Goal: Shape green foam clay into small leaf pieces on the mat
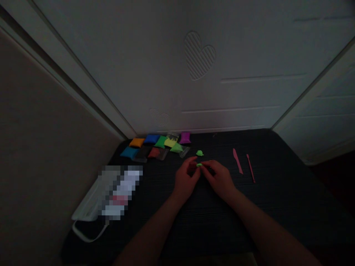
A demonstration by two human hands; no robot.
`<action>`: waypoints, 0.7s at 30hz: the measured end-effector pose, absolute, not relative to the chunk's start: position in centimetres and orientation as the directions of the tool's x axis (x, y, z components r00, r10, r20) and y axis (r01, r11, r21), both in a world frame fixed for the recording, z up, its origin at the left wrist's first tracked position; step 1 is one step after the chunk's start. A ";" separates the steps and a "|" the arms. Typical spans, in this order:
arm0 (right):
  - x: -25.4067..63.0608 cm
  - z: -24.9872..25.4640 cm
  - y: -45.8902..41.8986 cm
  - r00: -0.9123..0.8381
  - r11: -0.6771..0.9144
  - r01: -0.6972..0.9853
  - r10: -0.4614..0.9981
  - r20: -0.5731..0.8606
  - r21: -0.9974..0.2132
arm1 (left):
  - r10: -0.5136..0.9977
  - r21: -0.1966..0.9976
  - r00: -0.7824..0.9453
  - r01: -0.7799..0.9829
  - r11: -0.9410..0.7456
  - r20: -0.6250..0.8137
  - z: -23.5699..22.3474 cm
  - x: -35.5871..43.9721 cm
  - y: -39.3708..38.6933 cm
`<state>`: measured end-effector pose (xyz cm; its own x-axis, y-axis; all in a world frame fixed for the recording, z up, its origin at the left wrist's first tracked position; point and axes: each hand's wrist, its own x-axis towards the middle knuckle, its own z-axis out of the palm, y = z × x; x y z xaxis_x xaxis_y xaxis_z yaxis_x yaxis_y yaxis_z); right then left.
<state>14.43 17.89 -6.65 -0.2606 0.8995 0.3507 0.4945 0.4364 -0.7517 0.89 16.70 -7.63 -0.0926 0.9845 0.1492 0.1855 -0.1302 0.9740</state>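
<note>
A small piece of light green modelling clay (199, 165) is pinched between the fingertips of both hands, just above the dark table (210, 229). My left hand (186, 178) grips it from the left with thumb and fingers. From the right, my right hand (219, 177) closes on the same piece. Just beyond the fingers a light green clay shape (199, 153) lies on the table. To the right lie a pink plastic knife (237, 161) and a thin pink modelling stick (251, 168).
Several clay packets lie at the back left, among them an orange one (137, 142), a purple one (185, 137) and an opened light green one (176, 148). A white strapped item (88, 205), partly blurred out, lies at the left. A white panel (238, 96) rises behind the table.
</note>
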 end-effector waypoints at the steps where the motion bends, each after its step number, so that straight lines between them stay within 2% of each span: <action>1: 14.4 -6.6 17.9 -0.252 0.428 0.501 0.904 0.347 -0.752 | 0.986 0.981 -0.100 0.154 -0.119 0.135 -7.6 0.9 16.7; 11: 14.2 -6.8 17.6 -0.212 0.360 0.523 0.933 0.291 -0.772 | 0.994 0.998 -0.101 -0.040 -0.042 0.037 -7.5 1.0 17.0; 17: 14.2 -6.8 17.7 -0.187 0.341 0.505 0.940 0.285 -0.793 | 0.993 0.996 -0.114 -0.076 -0.038 0.029 -7.4 1.0 17.0; 21: 14.1 -6.9 17.6 -0.192 0.342 0.493 0.940 0.283 -0.800 | 0.985 0.999 -0.167 -0.019 -0.043 0.039 -7.3 1.1 16.9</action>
<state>14.12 17.59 -6.85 -0.1923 0.9398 0.2826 0.4927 0.3415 -0.8004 1.07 16.94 -7.34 -0.1668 0.9852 0.0390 -0.0194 -0.0428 0.9989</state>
